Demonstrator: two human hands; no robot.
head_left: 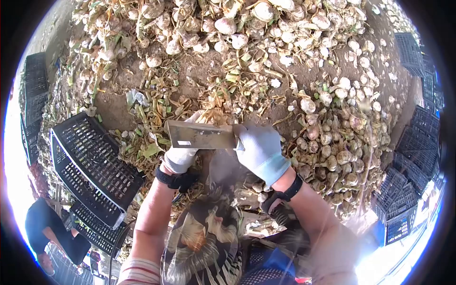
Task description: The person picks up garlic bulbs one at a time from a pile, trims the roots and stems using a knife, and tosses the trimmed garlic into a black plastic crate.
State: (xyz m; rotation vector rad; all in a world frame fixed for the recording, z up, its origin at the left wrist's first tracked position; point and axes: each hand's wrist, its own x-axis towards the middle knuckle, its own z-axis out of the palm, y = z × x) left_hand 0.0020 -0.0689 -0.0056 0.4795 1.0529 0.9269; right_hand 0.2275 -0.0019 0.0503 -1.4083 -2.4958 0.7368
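Note:
My right hand point(259, 149), in a white glove, is closed round the handle end of a broad metal blade point(202, 135). The blade lies crosswise in front of my left hand point(183, 154), also gloved, and covers much of it. Above the blade, the left fingertips touch a bunch of dry brown leaves or roots point(214, 116); whether a bulb is in that hand is hidden. Beneath both hands are a blurred greyish shape and scattered trimmings. Just right of the right hand lies a pile of garlic bulbs point(332, 156).
A large heap of garlic point(228, 26) spans the far side. Black plastic crates point(95, 161) stand at the left, and more stacked crates point(415, 137) are at the right. Another person in dark clothes point(52, 228) is at the lower left. Cut stalks litter the soil.

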